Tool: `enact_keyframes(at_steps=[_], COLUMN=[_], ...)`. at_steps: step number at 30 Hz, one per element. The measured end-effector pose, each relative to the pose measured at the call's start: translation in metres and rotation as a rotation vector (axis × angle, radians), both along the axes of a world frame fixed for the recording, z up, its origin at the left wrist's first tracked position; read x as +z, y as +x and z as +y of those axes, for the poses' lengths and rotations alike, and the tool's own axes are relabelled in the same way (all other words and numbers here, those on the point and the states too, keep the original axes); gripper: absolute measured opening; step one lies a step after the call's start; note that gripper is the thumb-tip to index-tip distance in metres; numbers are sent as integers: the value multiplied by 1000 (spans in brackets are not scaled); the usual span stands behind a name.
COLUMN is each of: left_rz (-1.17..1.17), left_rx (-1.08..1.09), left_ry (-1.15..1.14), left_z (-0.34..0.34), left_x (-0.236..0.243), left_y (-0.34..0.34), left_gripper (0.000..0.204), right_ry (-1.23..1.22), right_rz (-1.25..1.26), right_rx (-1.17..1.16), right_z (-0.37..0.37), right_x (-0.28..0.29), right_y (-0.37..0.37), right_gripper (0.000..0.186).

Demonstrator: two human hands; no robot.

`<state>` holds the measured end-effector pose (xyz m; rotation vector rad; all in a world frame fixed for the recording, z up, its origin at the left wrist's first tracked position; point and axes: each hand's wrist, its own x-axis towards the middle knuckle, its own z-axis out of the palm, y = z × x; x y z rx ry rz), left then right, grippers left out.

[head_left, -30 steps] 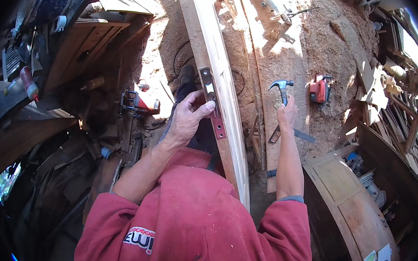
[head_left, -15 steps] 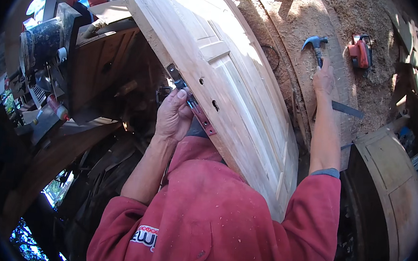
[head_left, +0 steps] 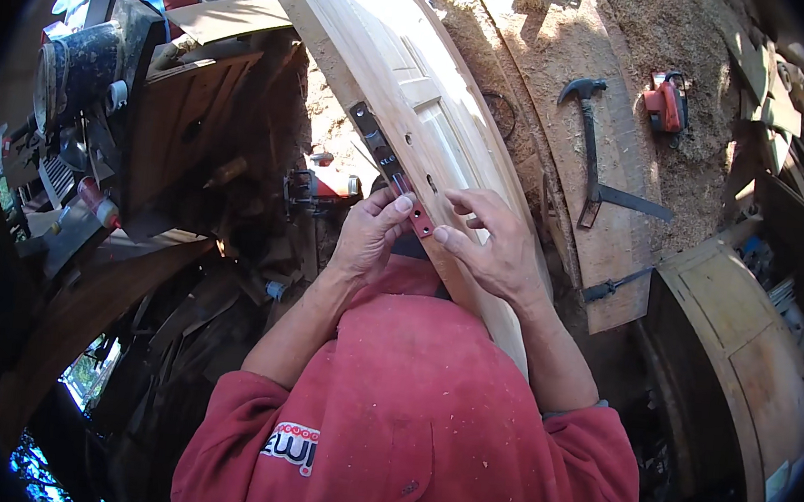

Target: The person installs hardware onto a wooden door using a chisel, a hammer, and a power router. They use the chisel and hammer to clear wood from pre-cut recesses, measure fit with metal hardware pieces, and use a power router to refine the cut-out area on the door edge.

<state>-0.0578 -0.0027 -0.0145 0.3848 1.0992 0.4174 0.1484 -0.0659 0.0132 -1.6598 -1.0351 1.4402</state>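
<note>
A wooden panelled door (head_left: 394,69) stands on edge in front of me, with two small holes in its face. Along its narrow edge lies a mortise lock (head_left: 380,144), dark at the far end and with a reddish plate at the near end. My left hand (head_left: 372,234) pinches the lock near its reddish part, thumb on top. My right hand (head_left: 498,250) is over the door's face beside the lock's near end, thumb and fingers curved and apart, holding nothing. A claw hammer (head_left: 587,129) lies on a board to the right.
A try square (head_left: 617,199) and a dark-handled tool (head_left: 612,287) rest on the long board (head_left: 622,308). Beyond is a red power tool (head_left: 665,107) among wood shavings. Another red tool (head_left: 326,187) sits low, left of the door. Cabinets, a blue drum-shaped machine (head_left: 78,70) and scrap wood crowd the sides.
My right hand has let go of the hammer on the board and come back left to the door by the lock. My left hand stays on the lock; the view has shifted.
</note>
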Motion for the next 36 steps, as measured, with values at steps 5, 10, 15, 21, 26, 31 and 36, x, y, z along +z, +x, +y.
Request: enact_keyframes(at_steps=[5, 10, 15, 21, 26, 31, 36], left_rz=[21, 69, 23, -13, 100, 253, 236], left_rx=[-81, -179, 3, 78, -15, -119, -150], left_ry=[-1, 301, 148, 121, 196, 318, 344], left_z=[6, 2, -6, -5, -2, -6, -5], left_x=[5, -16, 1, -2, -2, -2, -7], left_y=[16, 24, 44, 46, 45, 42, 54], left_gripper=[34, 34, 41, 38, 40, 47, 46], right_ry=[133, 29, -63, -82, -300, -491, -438], right_rz=[-231, -237, -73, -183, -1052, -1117, -986], right_rx=[-34, 15, 58, -200, -118, -124, -169], right_z=[-7, -3, 6, 2, -19, -7, 11], right_x=[0, 3, 7, -130, -290, -340, -294], right_y=[-18, -14, 15, 116, 190, 204, 217], right_gripper=[46, 39, 41, 61, 66, 55, 42])
